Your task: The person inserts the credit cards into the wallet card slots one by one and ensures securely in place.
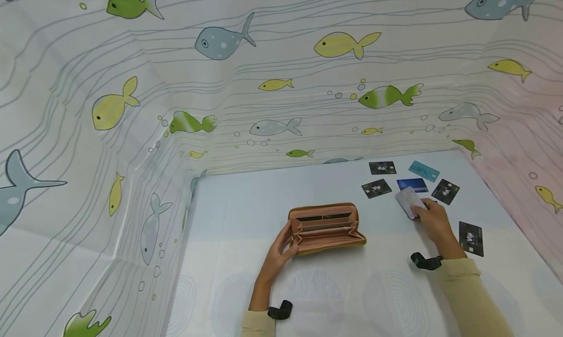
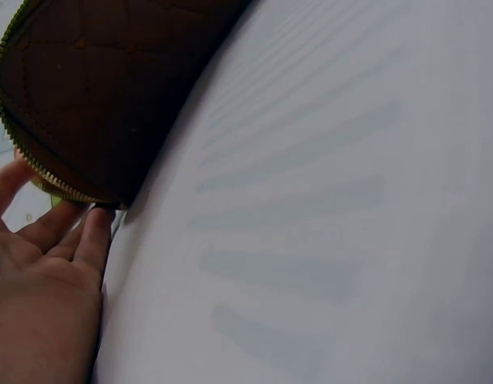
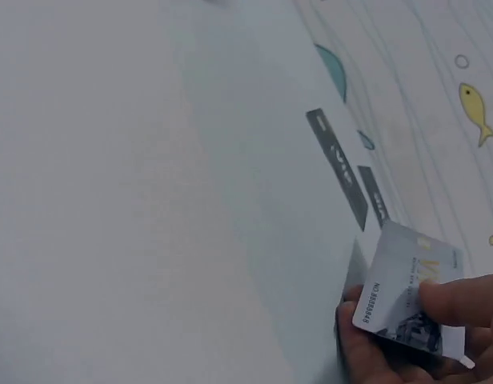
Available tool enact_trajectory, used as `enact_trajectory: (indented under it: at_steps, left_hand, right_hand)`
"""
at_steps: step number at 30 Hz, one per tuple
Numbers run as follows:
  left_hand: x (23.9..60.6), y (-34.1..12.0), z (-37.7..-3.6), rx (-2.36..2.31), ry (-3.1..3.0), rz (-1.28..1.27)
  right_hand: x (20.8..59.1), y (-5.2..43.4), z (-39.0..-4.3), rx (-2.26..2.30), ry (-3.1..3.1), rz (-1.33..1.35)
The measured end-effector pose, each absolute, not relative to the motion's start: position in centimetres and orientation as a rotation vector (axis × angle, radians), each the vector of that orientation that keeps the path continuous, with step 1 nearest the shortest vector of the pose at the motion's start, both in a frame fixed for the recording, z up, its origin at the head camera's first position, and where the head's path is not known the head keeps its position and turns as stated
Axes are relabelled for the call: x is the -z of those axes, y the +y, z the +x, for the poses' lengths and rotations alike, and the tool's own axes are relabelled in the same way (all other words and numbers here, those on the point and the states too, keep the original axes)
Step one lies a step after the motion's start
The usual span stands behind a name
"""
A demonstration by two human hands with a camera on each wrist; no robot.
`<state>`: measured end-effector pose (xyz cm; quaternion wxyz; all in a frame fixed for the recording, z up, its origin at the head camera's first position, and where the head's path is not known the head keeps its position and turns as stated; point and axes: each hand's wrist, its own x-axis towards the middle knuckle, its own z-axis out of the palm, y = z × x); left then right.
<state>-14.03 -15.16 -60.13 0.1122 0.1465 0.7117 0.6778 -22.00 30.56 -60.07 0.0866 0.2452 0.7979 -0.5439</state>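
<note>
A brown zip-around wallet stands unzipped on the table, its pink-tan compartments facing up. At its left end my left hand grips the side, thumb at the near corner. In the left wrist view, the fingers touch the gold zipper edge of the quilted wallet. My right hand pinches a silver VIP card, thumb on its printed face. Seen from the right wrist, an edge shows from beneath the silver card. It overlaps a blue card in the head view.
Around the right hand lie several black VIP cards and a teal card. One black card is beside the right wrist. A fish-patterned sheet rises behind the white table and at both sides.
</note>
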Motion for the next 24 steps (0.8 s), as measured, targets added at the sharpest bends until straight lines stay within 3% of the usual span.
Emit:
enact_trajectory:
  at_steps: [10,15,24]
  left_hand:
    - [62.3,-15.1,-14.4,-2.012,2.108,0.42]
    - [60.1,-15.1,-14.2,-1.992,2.095,0.458]
    - [60.0,-15.3,-14.1,-1.978,2.087,0.452]
  right_hand:
    - [60.4,30.7,-21.3,1.917,2.164,0.727]
    - [60.1,30.7,-21.1,1.932,2.131,0.708]
    - [59.3,30.0,-20.5,1.862,2.197,0.618]
